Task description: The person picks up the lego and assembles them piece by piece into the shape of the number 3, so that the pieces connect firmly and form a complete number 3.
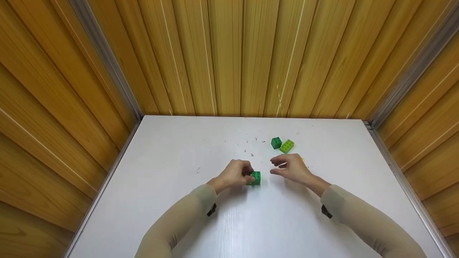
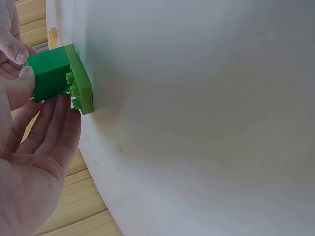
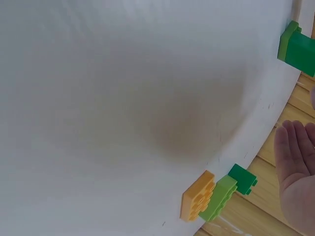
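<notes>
A dark green brick (image 1: 256, 176) (image 2: 49, 73) is stacked on a light green brick (image 2: 81, 88), and the pair stands on the white table (image 1: 179, 172). My left hand (image 1: 246, 174) (image 2: 19, 69) grips this stack from the left, fingertips and thumb on the dark green brick. My right hand (image 1: 278, 167) (image 3: 295, 147) hovers just right of the stack with loosely bent fingers and holds nothing. The right wrist view shows the same stack (image 3: 298, 49) at its top right edge.
Behind the right hand lie a loose dark green brick (image 1: 276, 142) (image 3: 243, 178), a light green brick (image 1: 287, 146) (image 3: 219, 196) and a yellow brick (image 3: 198, 195), the yellow one mostly hidden in the head view. Wooden walls (image 1: 229, 53) enclose the table on three sides.
</notes>
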Available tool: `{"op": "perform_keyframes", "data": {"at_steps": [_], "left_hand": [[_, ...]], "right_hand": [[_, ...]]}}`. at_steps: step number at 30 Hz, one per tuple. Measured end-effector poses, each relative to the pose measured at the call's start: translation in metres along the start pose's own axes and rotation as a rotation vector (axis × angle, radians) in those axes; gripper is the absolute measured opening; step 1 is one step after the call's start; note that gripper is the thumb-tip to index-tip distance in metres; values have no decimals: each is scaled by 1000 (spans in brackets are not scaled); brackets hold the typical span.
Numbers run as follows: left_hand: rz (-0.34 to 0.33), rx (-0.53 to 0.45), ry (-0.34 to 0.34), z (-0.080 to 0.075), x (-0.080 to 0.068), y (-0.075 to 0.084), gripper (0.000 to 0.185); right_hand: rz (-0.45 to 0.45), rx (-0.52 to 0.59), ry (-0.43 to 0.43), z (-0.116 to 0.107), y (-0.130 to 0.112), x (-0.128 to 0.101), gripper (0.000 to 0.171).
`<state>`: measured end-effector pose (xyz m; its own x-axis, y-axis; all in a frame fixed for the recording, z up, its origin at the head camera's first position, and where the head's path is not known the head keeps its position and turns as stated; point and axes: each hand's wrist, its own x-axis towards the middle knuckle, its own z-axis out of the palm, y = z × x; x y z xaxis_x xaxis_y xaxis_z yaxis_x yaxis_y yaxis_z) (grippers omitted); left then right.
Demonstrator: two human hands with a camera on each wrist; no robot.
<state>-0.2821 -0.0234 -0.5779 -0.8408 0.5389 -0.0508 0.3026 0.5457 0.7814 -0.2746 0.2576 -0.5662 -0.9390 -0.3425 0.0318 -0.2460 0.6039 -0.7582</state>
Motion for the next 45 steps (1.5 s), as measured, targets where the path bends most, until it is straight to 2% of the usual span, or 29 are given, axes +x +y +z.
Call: {"op": "perform_keyframes", "data": {"at_steps": [11, 20, 26, 35, 45], "left_hand": [[-2, 16, 0, 0, -2, 1, 12], [-14, 8, -2, 0, 0, 2, 14], [-15, 3, 9, 1, -1, 1, 14], [-18, 4, 4, 0, -1, 1, 13], [-34, 22, -11, -2, 1, 3, 14]], "right_hand": [[51, -38, 91, -24, 20, 8, 48], [162, -44, 159, -45, 39, 15, 55], [165, -52, 192, -50, 49, 18, 61], [278, -58, 158, -50, 55, 32, 73], [307, -67, 89, -52, 58, 54, 88]]}}
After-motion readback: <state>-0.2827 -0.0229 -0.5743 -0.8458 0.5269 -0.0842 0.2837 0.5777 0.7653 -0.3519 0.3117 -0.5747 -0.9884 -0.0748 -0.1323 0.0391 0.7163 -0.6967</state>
